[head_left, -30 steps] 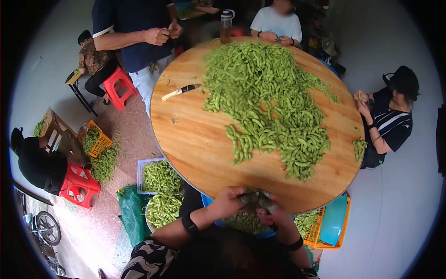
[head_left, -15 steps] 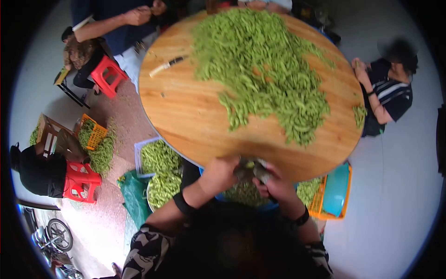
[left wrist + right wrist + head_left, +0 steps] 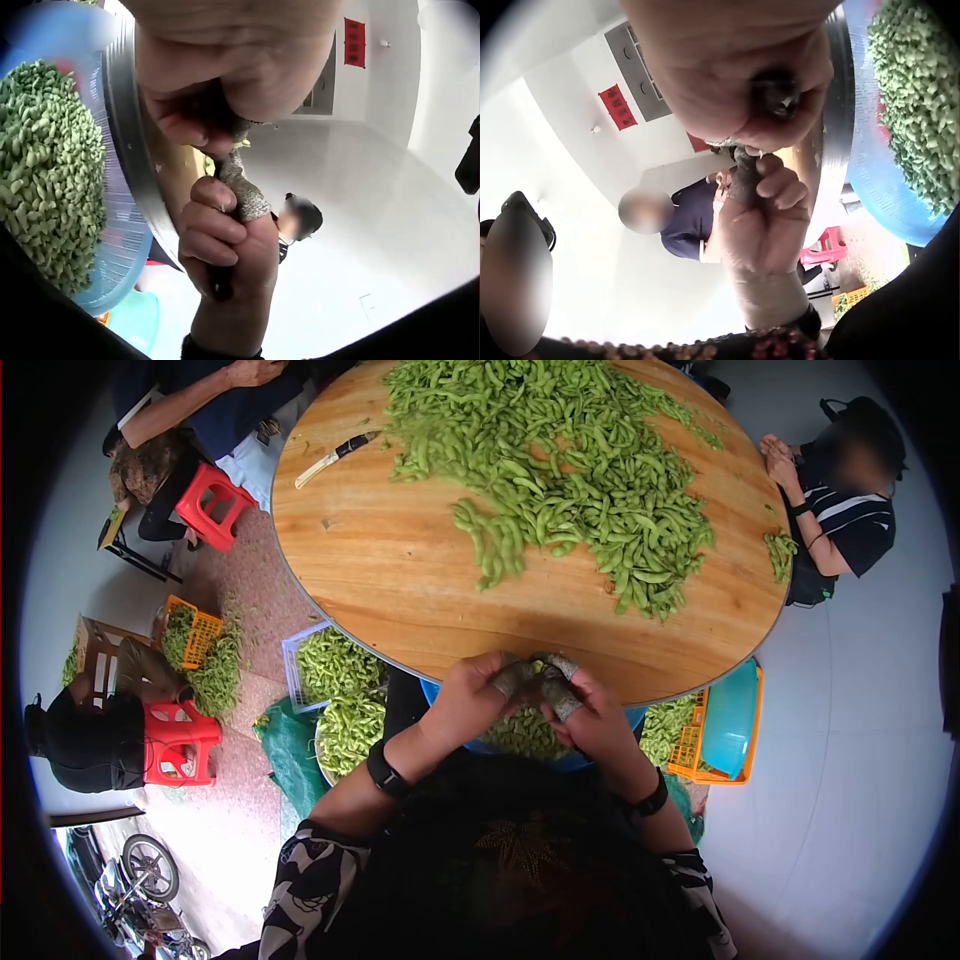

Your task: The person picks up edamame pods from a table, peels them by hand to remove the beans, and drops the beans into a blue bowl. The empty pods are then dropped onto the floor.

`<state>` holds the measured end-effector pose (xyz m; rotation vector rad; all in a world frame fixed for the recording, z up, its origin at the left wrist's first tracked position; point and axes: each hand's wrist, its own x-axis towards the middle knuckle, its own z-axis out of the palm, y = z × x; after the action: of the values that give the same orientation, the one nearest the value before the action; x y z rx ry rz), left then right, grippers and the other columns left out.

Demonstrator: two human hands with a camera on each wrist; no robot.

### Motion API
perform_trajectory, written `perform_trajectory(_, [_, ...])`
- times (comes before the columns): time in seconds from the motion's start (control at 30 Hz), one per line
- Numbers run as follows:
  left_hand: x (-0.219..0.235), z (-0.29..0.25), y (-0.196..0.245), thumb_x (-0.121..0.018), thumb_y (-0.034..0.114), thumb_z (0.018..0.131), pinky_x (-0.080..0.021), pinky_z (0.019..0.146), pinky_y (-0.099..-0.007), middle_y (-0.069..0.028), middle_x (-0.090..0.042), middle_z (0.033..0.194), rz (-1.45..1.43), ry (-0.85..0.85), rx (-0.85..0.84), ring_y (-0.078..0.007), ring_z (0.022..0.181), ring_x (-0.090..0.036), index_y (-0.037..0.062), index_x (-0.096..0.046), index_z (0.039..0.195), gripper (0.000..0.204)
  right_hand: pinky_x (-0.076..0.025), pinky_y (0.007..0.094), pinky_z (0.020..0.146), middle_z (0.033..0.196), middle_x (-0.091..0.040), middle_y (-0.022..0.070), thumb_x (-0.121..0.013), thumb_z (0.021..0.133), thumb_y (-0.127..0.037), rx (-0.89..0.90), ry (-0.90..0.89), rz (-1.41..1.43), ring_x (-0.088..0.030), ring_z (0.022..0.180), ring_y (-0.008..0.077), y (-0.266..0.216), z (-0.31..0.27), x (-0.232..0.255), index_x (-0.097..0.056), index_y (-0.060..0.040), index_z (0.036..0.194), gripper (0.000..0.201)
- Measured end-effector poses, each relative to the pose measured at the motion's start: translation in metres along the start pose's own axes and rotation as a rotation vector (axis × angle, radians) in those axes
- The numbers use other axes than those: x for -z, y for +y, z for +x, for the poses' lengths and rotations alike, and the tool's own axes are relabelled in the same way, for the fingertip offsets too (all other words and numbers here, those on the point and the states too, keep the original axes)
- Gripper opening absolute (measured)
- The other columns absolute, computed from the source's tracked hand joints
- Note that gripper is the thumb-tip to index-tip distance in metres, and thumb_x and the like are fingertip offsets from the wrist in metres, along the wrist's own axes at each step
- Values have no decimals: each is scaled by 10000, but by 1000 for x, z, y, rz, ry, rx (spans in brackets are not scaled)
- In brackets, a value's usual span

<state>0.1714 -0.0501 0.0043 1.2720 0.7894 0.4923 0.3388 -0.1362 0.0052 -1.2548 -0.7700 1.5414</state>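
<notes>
Both hands meet over the near table edge, grey wrappings on some fingers. My left hand pinches a small green pod, mostly covered by the fingertips. Close against it, my right hand has its thumb and wrapped finger bent toward the pod. In the right wrist view the right hand curls round a dark, shiny object, its far end hidden; the left hand faces it. Below the hands, shelled green beans fill a blue basket.
A large heap of pods covers much of the round wooden table. A knife lies at its left. Pod-filled containers stand below left, an orange crate at right. Several people are around, one seated at right.
In the head view the table and surroundings have shifted upward and slightly left, and more of my own torso shows. My hands remain together at the near table edge.
</notes>
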Motion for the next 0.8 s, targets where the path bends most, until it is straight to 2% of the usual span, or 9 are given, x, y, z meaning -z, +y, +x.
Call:
perform_trajectory(0.07, [-1,0,-3,-574,50,890,-472,576,-259,-101,-646,775,80,20,-72,-86,660,-575,-11,-627,944,97,-359,208,438,711,-548,-11,-437,860,1,1,22,-48,-446,486,58,1,1,0,-538,-71,1175,339])
perform_trajectory(0.13, [-2,1,-7,-625,67,851,-488,572,-293,-114,-642,772,597,155,-471,-150,632,-601,3,-625,956,123,-366,211,444,708,-554,-12,-440,862,-5,-4,48,-49,-457,489,58,0,0,-1,-547,-66,1156,319])
perform_trajectory(0.33, [-6,2,7,-648,42,675,-510,578,-388,-106,-528,664,1258,314,-842,-290,606,-594,21,-621,891,219,-414,238,486,739,-589,17,-456,835,-7,14,76,-255,-511,528,70,-4,-3,1,-577,-54,1153,344])
perform_trajectory(0.5, [-12,1,0,-626,0,702,-506,606,-379,-133,-588,740,1016,313,-613,-318,673,-607,10,-638,912,210,-492,291,619,804,-634,89,-485,795,10,127,98,-300,-607,660,164,-3,1,0,-576,-40,1205,423])
perform_trajectory(0.57, [-12,3,-7,-597,-19,731,-505,618,-361,-139,-604,759,875,280,-502,-302,682,-618,5,-639,908,184,-510,340,729,880,-657,160,-515,785,11,306,136,-532,-650,788,286,12,6,6,-555,-31,1235,454])
perform_trajectory(0.63, [-16,7,-12,-595,37,792,-494,622,-424,-209,-607,783,526,299,-403,-405,722,-596,0,-602,843,64,-511,361,737,916,-651,187,-524,781,11,456,180,-569,-645,818,333,16,10,0,-541,-36,1257,478])
perform_trajectory(0.67, [-17,7,-12,-595,37,792,-494,622,-424,-209,-607,783,526,298,-404,-405,722,-596,0,-602,843,64,-513,381,745,951,-644,214,-533,777,11,605,222,-608,-640,849,380,17,11,-3,-526,-40,1278,503])
perform_trajectory(0.77, [-19,8,-16,-583,43,819,-493,623,-412,-196,-621,780,522,328,-375,-359,715,-622,-3,-605,849,59,-516,390,743,986,-642,220,-545,780,8,617,264,-715,-631,881,394,17,6,-7,-512,-54,1300,524])
perform_trajectory(0.8, [-20,10,-19,-567,52,833,-486,606,-388,-169,-629,767,357,314,-329,-305,685,-619,0,-611,869,77,-516,390,743,986,-642,220,-545,780,8,616,263,-715,-631,881,394,16,7,-6,-512,-54,1300,524])
